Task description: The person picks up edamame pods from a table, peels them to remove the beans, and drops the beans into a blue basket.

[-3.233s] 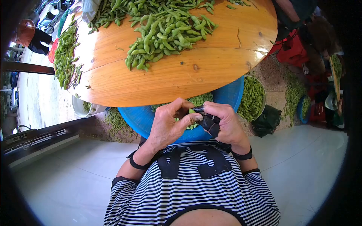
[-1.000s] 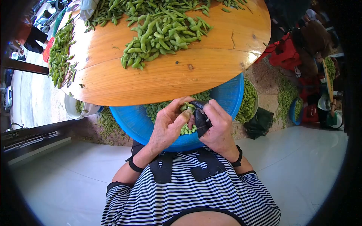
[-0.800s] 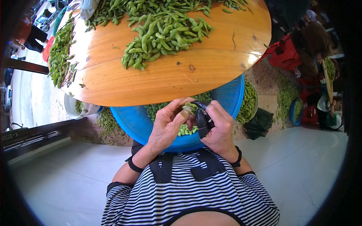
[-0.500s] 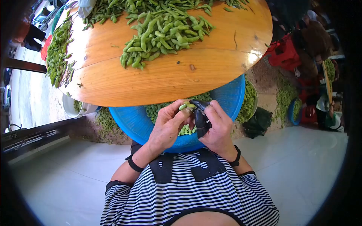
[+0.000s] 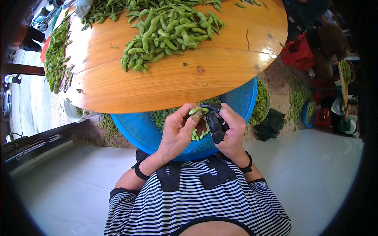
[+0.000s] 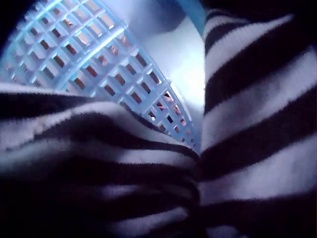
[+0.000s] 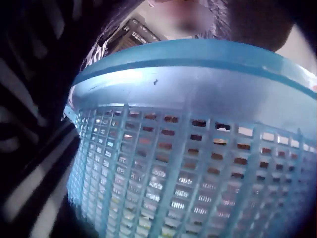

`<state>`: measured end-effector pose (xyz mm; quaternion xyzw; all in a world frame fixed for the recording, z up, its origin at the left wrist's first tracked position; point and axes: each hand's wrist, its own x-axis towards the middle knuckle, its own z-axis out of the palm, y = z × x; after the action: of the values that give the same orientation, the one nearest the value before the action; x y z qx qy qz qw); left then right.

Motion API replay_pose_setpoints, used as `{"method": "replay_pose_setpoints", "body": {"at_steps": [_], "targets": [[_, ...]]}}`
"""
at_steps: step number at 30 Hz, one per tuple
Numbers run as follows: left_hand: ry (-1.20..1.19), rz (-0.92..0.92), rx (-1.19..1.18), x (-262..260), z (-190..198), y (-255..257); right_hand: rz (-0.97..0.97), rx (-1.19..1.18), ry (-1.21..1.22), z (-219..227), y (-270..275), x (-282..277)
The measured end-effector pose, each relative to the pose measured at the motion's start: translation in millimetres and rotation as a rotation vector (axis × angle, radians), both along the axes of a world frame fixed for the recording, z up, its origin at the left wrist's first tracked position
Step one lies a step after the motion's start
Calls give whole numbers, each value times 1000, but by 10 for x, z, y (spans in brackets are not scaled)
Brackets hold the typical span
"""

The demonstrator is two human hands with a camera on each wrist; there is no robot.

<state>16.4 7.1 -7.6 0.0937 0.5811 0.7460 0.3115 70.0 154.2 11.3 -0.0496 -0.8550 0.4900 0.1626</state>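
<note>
Both hands meet over the blue basket (image 5: 136, 135) in the head view. My left hand (image 5: 175, 131) pinches a green soybean pod (image 5: 195, 111) between thumb and index finger. At its other end, my right hand (image 5: 233, 135) holds it with curled fingers. Black coverings (image 5: 214, 125) wrap the right thumb and fingers and hide part of the grip. Shelled green beans (image 5: 159, 118) lie in the basket below. Both wrist views show its lattice wall (image 6: 91, 54) and the striped shirt (image 6: 257, 104), with neither hand in sight.
A wooden table (image 5: 165, 88) overhangs the basket and bears a heap of pods (image 5: 169, 37), with more pods (image 5: 57, 59) along its left edge. A tub of pods (image 5: 260, 102) and a dark bag (image 5: 271, 125) stand at the right, a white bucket (image 5: 76, 113) at the left.
Since the oldest frame the hands have turned, and more of the pod shows between the fingertips. Over the last second they stay close together over the basket; the view shifts slightly.
</note>
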Motion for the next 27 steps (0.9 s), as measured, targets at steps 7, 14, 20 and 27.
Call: {"method": "replay_pose_setpoints", "body": {"at_steps": [7,14,20,27], "targets": [[-76,-73,-88,-9,47,-25,54,-89,-94,-34,87,15],[234,-20,-253,-12,-30,-106,31,92,-16,-1,139,62],[-88,-72,-70,17,6,-42,11,-352,-336,28,121,108],[-9,-158,-142,-16,-60,-82,90,-504,-316,0,114,38]]}}
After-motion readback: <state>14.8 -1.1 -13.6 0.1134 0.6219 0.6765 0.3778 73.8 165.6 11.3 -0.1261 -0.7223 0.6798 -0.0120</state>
